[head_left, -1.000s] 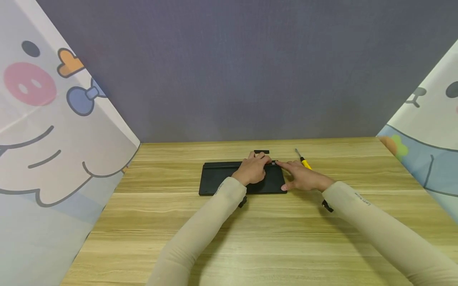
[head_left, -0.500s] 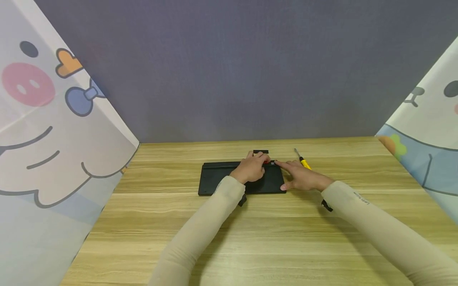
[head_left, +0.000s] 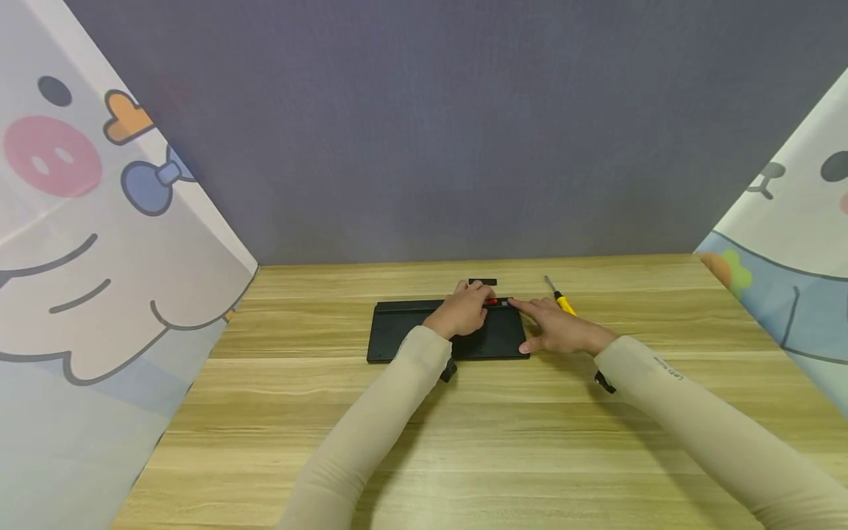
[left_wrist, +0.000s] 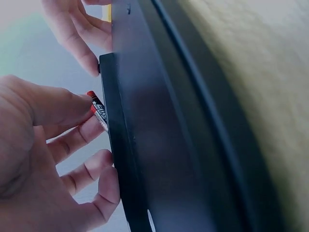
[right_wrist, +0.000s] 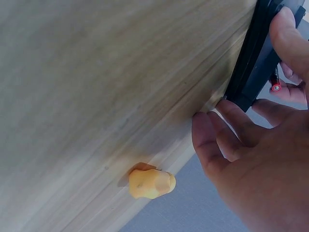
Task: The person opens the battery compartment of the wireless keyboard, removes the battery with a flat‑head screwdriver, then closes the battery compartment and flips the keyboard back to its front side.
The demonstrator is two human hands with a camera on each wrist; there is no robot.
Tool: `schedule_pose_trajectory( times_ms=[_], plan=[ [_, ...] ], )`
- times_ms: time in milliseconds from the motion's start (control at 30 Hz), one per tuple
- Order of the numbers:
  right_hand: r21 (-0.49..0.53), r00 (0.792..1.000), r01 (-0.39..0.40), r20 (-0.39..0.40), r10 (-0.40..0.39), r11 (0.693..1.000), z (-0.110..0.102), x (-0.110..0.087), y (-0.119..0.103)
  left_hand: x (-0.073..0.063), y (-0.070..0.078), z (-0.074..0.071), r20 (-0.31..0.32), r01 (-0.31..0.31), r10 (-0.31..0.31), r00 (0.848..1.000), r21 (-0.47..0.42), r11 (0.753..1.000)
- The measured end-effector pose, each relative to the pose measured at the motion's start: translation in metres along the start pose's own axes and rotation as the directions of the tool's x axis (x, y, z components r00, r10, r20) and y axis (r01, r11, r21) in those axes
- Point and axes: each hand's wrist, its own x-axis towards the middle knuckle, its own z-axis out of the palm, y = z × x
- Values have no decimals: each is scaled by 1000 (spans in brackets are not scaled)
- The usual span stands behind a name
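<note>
A thin black keyboard [head_left: 397,335] lies underside up on the table, with a raised ridge along its far edge. At that ridge my left hand [head_left: 458,311] pinches a small red and black battery [left_wrist: 98,108] between thumb and fingertips. One end of the battery sits at the keyboard's edge in the left wrist view; its red end [right_wrist: 275,87] also shows in the right wrist view. My right hand [head_left: 563,326] spans the keyboard's right end. Its extended index finger touches the far corner, and the thumb rests by the near corner.
A yellow-handled screwdriver [head_left: 563,302] lies just beyond my right hand, its shaft pointing away. Behind the keyboard is a narrow black strip [head_left: 483,281]. A grey partition [head_left: 424,147] rises at the back of the wooden table [head_left: 503,456], with cartoon-printed panels on both sides.
The battery's red part has come into sight at my left fingertips. My left hand has shifted slightly to the left, while the right hand and keyboard stay in place.
</note>
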Motion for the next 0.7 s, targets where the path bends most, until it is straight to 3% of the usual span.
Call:
schedule_pose_trajectory(
  times_ms=[200, 500, 700],
  plan=[
    [-1, 1000, -15, 12, 15, 1000, 0, 1, 1, 0, -2, -1, 2, -3, 3, 1000, 7, 1000],
    [-13, 1000, -20, 16, 20, 1000, 0, 1, 1, -3, -5, -4, -5, -7, 7, 1000, -79, 997],
    [-16, 1000, -13, 14, 13, 1000, 1, 0, 0, -2, -4, -1, -13, -19, 19, 1000, -46, 999]
  ],
)
